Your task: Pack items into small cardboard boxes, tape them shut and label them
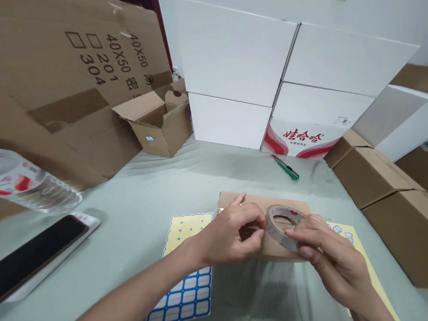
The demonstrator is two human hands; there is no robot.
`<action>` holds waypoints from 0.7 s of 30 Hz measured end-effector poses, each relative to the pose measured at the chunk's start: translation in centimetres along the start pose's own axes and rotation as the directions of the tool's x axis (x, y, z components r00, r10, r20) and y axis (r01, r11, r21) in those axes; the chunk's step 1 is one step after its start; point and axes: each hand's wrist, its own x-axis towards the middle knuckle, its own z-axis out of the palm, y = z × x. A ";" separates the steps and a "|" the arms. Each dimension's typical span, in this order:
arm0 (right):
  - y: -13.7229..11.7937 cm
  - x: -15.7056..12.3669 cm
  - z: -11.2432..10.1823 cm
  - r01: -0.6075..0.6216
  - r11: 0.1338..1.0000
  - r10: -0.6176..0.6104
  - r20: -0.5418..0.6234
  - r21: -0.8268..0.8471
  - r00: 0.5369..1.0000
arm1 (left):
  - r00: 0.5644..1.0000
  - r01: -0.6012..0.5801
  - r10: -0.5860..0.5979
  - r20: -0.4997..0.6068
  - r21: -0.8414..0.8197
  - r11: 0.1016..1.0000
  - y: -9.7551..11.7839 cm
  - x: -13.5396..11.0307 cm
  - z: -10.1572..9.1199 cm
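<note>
A roll of clear packing tape [285, 227] stands tilted over a small brown cardboard box [273, 250]. My right hand [331, 255] grips the roll at its right side, thumb outside and fingers reaching into the ring. At the roll's left edge, my left hand [236, 227] is closed in a pinch on the tape, with thumb and forefinger close together; the clear strip itself is hard to make out. Under my left wrist lies a sheet of blue-framed labels [183, 297] with a yellow upper part. Another yellow sheet [371, 284] lies partly beneath my right hand.
A green utility knife [286, 168] lies beyond the box. White cartons [228, 122] stand at the back, long brown boxes [399, 221] on the right. To the left are an open small box [164, 131], a large carton [57, 67], a water bottle [21, 181] and a phone [28, 264].
</note>
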 end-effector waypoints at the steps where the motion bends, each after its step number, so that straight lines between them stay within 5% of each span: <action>1: 0.0 0.0 0.0 -0.004 1.000 0.004 0.000 0.002 1.000 | 1.000 -0.003 0.003 0.007 -0.010 1.000 0.1 0.0 0.0; 10: 0.5 0.1 -0.4 0.010 0.997 -0.011 0.012 0.079 1.000 | 0.994 0.032 -0.019 0.107 -0.112 0.993 -0.1 0.3 -0.2; 21: 0.9 0.1 -0.3 0.025 0.991 -0.029 0.031 0.131 0.999 | 0.998 0.013 -0.006 0.066 -0.098 0.995 0.3 0.3 -0.3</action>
